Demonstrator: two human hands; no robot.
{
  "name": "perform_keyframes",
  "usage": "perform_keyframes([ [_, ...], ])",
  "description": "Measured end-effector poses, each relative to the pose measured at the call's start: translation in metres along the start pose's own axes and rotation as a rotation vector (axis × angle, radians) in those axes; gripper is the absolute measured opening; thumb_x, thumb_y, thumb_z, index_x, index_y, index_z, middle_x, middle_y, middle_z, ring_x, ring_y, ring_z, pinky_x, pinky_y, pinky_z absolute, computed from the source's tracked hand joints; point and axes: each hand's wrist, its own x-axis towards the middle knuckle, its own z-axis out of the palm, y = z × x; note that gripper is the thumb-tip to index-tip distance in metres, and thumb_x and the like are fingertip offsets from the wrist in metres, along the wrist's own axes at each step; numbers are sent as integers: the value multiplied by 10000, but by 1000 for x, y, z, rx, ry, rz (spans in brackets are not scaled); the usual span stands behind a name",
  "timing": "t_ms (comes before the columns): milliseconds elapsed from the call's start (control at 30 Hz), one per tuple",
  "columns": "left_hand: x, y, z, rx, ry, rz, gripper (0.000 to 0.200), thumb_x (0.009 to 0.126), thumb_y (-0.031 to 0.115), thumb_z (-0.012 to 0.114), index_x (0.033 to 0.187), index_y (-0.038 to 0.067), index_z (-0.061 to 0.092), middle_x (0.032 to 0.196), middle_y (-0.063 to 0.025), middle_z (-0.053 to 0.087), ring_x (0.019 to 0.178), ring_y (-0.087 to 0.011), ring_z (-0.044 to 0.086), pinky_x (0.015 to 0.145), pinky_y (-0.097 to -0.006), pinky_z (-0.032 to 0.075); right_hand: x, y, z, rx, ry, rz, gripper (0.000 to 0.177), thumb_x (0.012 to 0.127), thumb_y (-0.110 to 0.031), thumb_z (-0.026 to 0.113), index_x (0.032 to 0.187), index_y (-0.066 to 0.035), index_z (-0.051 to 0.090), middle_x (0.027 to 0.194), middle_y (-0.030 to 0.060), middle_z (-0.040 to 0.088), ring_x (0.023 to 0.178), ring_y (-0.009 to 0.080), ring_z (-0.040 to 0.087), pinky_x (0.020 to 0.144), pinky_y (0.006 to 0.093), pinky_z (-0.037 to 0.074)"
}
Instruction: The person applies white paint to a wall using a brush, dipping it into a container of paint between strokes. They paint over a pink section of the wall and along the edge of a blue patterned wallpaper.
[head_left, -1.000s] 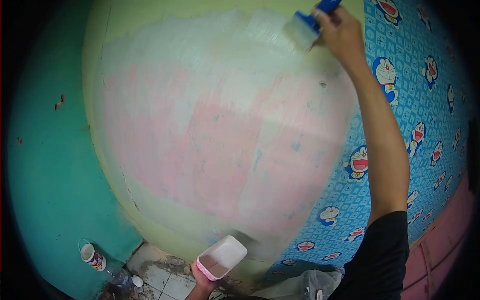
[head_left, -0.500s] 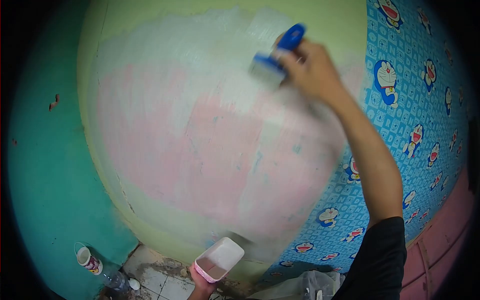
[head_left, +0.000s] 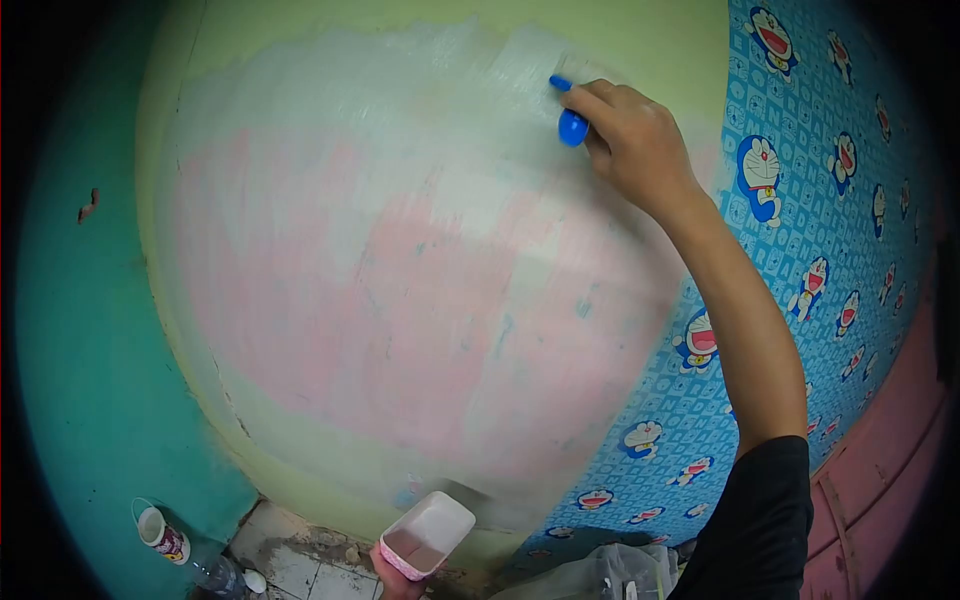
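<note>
My right hand (head_left: pixel 635 145) grips a blue-handled paintbrush (head_left: pixel 570 118) pressed against the wall (head_left: pixel 400 280) near its upper right, where wet whitish paint covers pink and pale green patches. The bristles are mostly hidden behind my fingers. Low in the view, my left hand (head_left: pixel 392 583) holds a white rectangular tub (head_left: pixel 425 533) with a pink rim, tilted and holding a little paint; only the fingers of that hand show.
Blue cartoon-cat wallpaper (head_left: pixel 800 200) covers the wall to the right. A teal wall (head_left: pixel 80 350) stands at the left. On the tiled floor lie a small paint cup (head_left: pixel 160 535) and a clear plastic bottle (head_left: pixel 215 575). A crumpled plastic bag (head_left: pixel 590 578) sits at the bottom.
My right hand swept the brush down and left from the top edge, then turned it so the handle points down. The tub in my left hand shifted slightly left and lower.
</note>
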Motion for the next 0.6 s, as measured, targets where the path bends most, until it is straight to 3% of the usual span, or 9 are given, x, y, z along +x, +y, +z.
perform_keyframes([
  [67, 0, -4, -4, 23, -5, -13, 754, 921, 704, 317, 1466, 217, 497, 1431, -110, 560, 1260, -434, 583, 833, -668, 563, 5, -14, -16, 243, -107, 169, 166, 932, -159, 688, 1082, -90, 687, 948, 133, 744, 821, 333, 710, 747, 429, 564],
  [167, 14, -13, -25, -95, -133, -81, 756, 919, 707, 317, 1463, 215, 500, 1432, -112, 561, 1255, -441, 585, 841, -675, 561, 13, -9, -24, 409, -73, 350, 196, 935, -178, 703, 1065, -31, 700, 933, 169, 749, 805, 319, 720, 756, 391, 563],
  [200, 12, -10, -21, -86, -121, -89, 757, 919, 705, 319, 1462, 211, 500, 1436, -114, 557, 1261, -444, 580, 846, -679, 561, 19, -1, -26, 501, 29, 429, 223, 930, -180, 712, 1042, 13, 708, 961, 191, 750, 808, 295, 726, 773, 364, 566],
  [233, 6, -9, -15, -80, -109, -98, 757, 919, 703, 321, 1462, 207, 501, 1440, -116, 553, 1266, -448, 575, 850, -683, 560, 23, 12, -25, 578, 147, 523, 207, 912, -143, 722, 1085, -30, 707, 991, 175, 750, 844, 317, 730, 798, 379, 575],
  [300, -1, -8, -12, -68, -89, -114, 760, 917, 700, 326, 1462, 200, 501, 1448, -121, 545, 1281, -455, 562, 861, -692, 556, 30, 24, -35, 329, 227, 476, 170, 971, -101, 694, 1140, -85, 717, 1034, 85, 764, 962, 197, 732, 861, 331, 561],
  [400, -1, -4, -17, -59, -83, -123, 768, 911, 695, 334, 1465, 189, 501, 1462, -126, 531, 1308, -463, 540, 877, -709, 547, 12, 30, -13, 85, 166, 212, 231, 894, -85, 717, 1124, -86, 704, 1023, 140, 749, 875, 333, 728, 805, 390, 580],
  [433, 1, -1, -17, -69, -89, -125, 770, 909, 692, 336, 1466, 187, 501, 1466, -126, 527, 1316, -463, 533, 879, -713, 543, 5, 21, -7, -57, 95, 24, 260, 886, -42, 701, 1135, -117, 690, 1036, 117, 741, 904, 332, 724, 802, 401, 579],
  [500, 3, -1, -23, -58, -91, -120, 769, 908, 684, 333, 1468, 185, 502, 1466, -126, 526, 1317, -461, 533, 878, -714, 541, -7, -9, -5, -126, -40, -99, 228, 892, -31, 683, 1112, -93, 676, 991, 124, 737, 899, 334, 722, 777, 396, 574],
  [600, 8, 7, -27, -27, -114, -125, 760, 913, 668, 318, 1470, 185, 503, 1456, -126, 537, 1296, -456, 554, 868, -701, 545, 6, -42, -31, 290, -251, 215, 208, 901, -44, 697, 1104, -84, 678, 989, 136, 744, 891, 341, 723, 769, 391, 574],
])
